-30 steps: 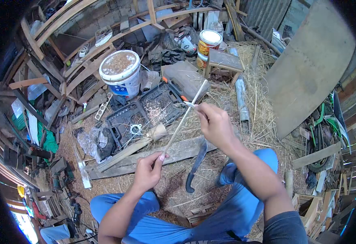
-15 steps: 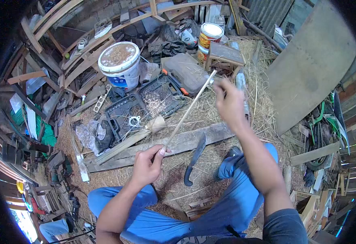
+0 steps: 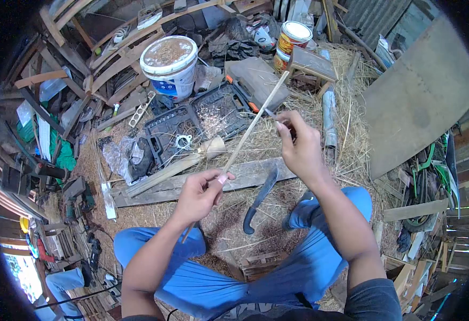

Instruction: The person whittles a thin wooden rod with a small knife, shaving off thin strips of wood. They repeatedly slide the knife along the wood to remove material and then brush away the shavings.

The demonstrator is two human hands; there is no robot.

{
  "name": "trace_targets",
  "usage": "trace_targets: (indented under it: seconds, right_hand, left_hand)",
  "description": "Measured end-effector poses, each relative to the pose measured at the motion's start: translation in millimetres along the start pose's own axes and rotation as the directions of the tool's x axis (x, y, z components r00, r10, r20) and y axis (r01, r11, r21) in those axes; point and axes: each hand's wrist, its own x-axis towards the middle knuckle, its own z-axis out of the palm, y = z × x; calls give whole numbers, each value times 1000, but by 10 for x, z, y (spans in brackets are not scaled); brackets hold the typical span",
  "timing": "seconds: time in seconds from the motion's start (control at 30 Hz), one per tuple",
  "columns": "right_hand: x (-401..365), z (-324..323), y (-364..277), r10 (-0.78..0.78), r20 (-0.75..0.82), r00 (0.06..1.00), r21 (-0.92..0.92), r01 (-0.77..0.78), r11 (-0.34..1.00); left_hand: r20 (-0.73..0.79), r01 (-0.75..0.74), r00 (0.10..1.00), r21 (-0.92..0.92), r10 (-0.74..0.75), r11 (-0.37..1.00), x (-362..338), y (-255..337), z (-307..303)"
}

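A long, thin bamboo strip (image 3: pixel 250 124) slants up and away from my left hand (image 3: pixel 198 196), which pinches it between thumb and fingers. Its lower end shows below that hand, close to my knee. My right hand (image 3: pixel 303 143) is closed on a small knife (image 3: pixel 270 113), whose short blade points at the upper half of the strip and seems to touch it. The knife's handle is hidden in my fingers. On the ground between my feet lies a machete (image 3: pixel 261 199) with a black handle, its blade tip against a wooden plank (image 3: pixel 245 175).
Beyond the plank are an open black tool case (image 3: pixel 165 135) with shavings, a split bamboo piece (image 3: pixel 165 177) and a white bucket (image 3: pixel 169 67). A small wooden stool (image 3: pixel 314 63) stands by stacked paint pails (image 3: pixel 293 38). A large board (image 3: pixel 422 101) leans at right.
My right hand has come down and in to the strip, bringing the knife blade against it. The strip's lower end now shows below my left hand. The view has shifted slightly.
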Motion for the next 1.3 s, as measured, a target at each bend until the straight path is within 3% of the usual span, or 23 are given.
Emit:
trace_targets:
  seconds: [0.07,0.17,0.23,0.4,0.47,0.7,0.8,0.87,0.93,1.0,1.13,1.17,1.2,1.27,1.3]
  right_hand:
    - [-53,101,13,-19,7,1000,56,18,998]
    - [-280,239,-153,-130,84,988,-1,131,991]
    - [-445,315,-294,-202,257,945,5,208,978]
    - [-390,347,-292,-205,218,954,56,197,979]
    - [-387,369,-340,-143,190,971,21,141,990]
    - [-301,378,-335,-153,142,978,-40,160,986]
    - [-179,363,-180,-182,90,979,-34,186,982]
    - [27,242,-8,-83,-58,995,-71,79,994]
    - [-21,220,-81,-54,-14,998,-53,53,997]
    - [-238,331,-230,-206,130,970,39,203,978]
    - [-311,366,-307,-185,230,955,35,182,983]
    - [-229,361,-254,-94,137,986,20,93,996]
    - [-188,351,-224,-97,143,985,19,95,995]
    - [-128,323,-167,-130,87,988,-27,133,991]
    - [-232,361,-192,-201,120,972,42,198,979]
  left_hand:
    - [-1,14,1000,0,-14,1000,-2,25,17]
    - [4,45,999,-29,-45,999,19,25,-11]
    - [2,43,999,-8,-43,999,30,3,-17]
    - [-25,31,999,-31,-32,999,70,3,5]
    - [-45,42,998,-38,-44,998,91,54,17]
    - [-26,37,999,-93,-39,995,143,144,12]
    - [-20,55,998,-106,-58,993,138,136,9]
    - [42,47,998,-92,-43,995,76,90,32]
    - [42,54,998,-104,-50,993,83,73,4]
    - [38,74,997,-105,-70,992,102,73,3]
    - [3,54,999,-113,-54,992,114,55,-16]
    - [21,26,999,-95,-24,995,102,34,-13]
    - [16,26,1000,-101,-25,995,85,16,-12]
    - [21,40,999,-83,-38,996,77,4,2]
    - [19,34,999,-86,-32,996,90,32,3]
